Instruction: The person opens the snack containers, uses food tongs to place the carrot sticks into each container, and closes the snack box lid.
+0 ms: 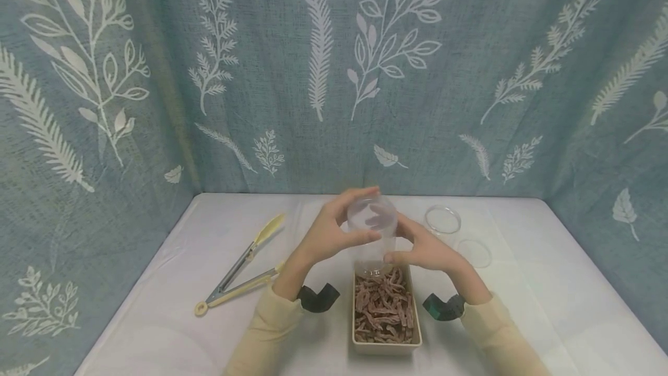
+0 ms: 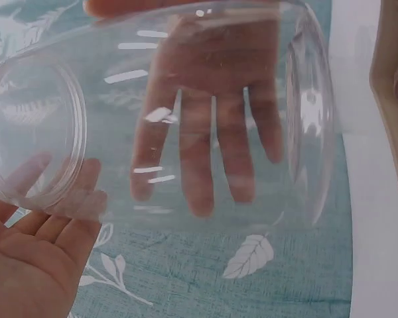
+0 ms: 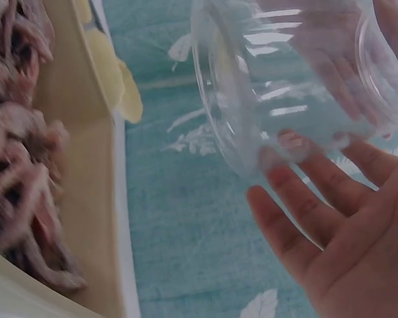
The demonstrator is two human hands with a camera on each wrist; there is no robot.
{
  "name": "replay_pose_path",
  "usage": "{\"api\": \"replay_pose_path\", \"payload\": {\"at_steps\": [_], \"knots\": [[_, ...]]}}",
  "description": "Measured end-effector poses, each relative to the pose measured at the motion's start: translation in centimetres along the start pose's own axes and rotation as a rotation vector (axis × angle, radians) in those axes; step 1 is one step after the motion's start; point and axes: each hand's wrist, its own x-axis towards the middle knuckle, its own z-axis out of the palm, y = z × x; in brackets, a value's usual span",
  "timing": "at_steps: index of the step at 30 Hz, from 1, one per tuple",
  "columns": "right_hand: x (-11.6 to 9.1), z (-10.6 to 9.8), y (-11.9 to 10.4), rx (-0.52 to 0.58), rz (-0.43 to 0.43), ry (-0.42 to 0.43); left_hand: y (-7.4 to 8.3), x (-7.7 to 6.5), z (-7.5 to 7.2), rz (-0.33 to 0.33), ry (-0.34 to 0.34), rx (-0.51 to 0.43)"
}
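A clear jar (image 1: 373, 245) is held nearly upright between my two hands, above the far end of a beige tray. Near the jar's upper rim, my left hand (image 1: 334, 228) grips it, thumb in front and fingers around the far side. My right hand (image 1: 425, 245) holds it lower down on the right, its thumb near the base. Through the transparent wall in the left wrist view, the right hand's fingers (image 2: 199, 152) spread behind the jar (image 2: 119, 86). Nothing shows inside the jar. Brownish-red, meat-like strips (image 1: 383, 309) fill the tray (image 1: 386, 348).
Tongs (image 1: 229, 283) with yellow tips lie spread on the left of the white table (image 1: 156, 318). On the right are a clear round lid or ring (image 1: 442, 219) and a fainter clear disc (image 1: 475, 253). A patterned blue-green curtain (image 1: 334, 149) encloses the back and sides.
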Motion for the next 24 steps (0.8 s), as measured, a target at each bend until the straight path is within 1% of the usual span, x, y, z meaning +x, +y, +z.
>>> {"api": "replay_pose_path", "payload": {"at_steps": [3, 5, 9, 15, 18, 19, 24], "knots": [[-0.4, 0.4, 0.0, 0.020, -0.026, -0.019, -0.3, -0.3, 0.2, 0.037, -0.021, -0.026], [-0.5, 0.7, 0.1, 0.028, -0.036, -0.020, -0.4, -0.5, 0.3, 0.048, -0.036, -0.032], [-0.7, 0.9, 0.1, 0.025, -0.053, 0.013, -0.5, -0.6, 0.4, 0.044, -0.046, -0.014], [-0.7, 1.2, 0.1, -0.012, -0.060, 0.071, -0.4, -0.7, 0.7, 0.029, -0.019, -0.015], [-0.8, 1.6, -0.1, -0.032, -0.038, 0.111, -0.3, -0.8, 0.9, 0.024, 0.008, -0.018], [-0.7, 1.7, -0.2, -0.049, -0.029, 0.131, -0.3, -0.9, 1.1, 0.020, 0.028, 0.001], [-0.4, 2.7, -1.2, -0.133, 0.075, 0.303, 0.0, -1.0, 2.1, 0.004, 0.164, 0.178]]}}
